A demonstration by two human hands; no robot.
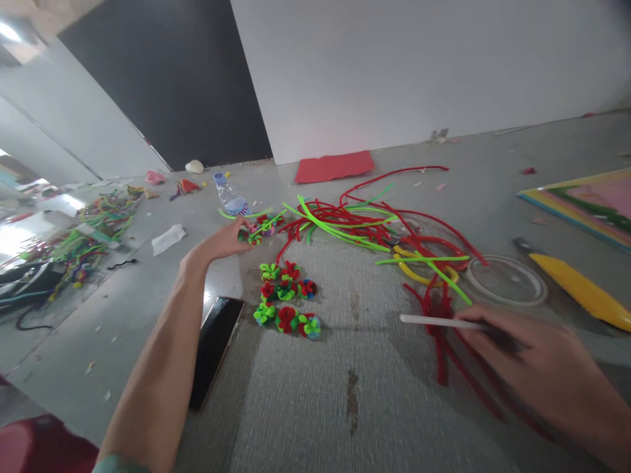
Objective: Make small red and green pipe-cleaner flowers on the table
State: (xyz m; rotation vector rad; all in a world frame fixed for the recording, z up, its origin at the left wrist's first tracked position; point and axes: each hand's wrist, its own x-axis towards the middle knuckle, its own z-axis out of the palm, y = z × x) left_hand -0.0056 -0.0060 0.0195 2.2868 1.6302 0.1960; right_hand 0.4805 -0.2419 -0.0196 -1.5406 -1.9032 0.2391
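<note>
Head view: The right hand (522,361) grasps a white stick (434,320); its long axis runs roughly crosswise, free tip pointing left, above red pipe cleaners (440,358). The left hand (227,240) has its fingertips at the left edge of a flower cluster (266,226); whether they grip it cannot be determined. The flower rows (286,320) lie on the worktop (384,414) between the hands, nearer the left, to its right and closer to the wearer.

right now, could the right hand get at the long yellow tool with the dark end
Probably yes: the right hand is near the yellow tool, and nothing visible lies on it, though the thin white stick in that hand may need putting down first.
</note>
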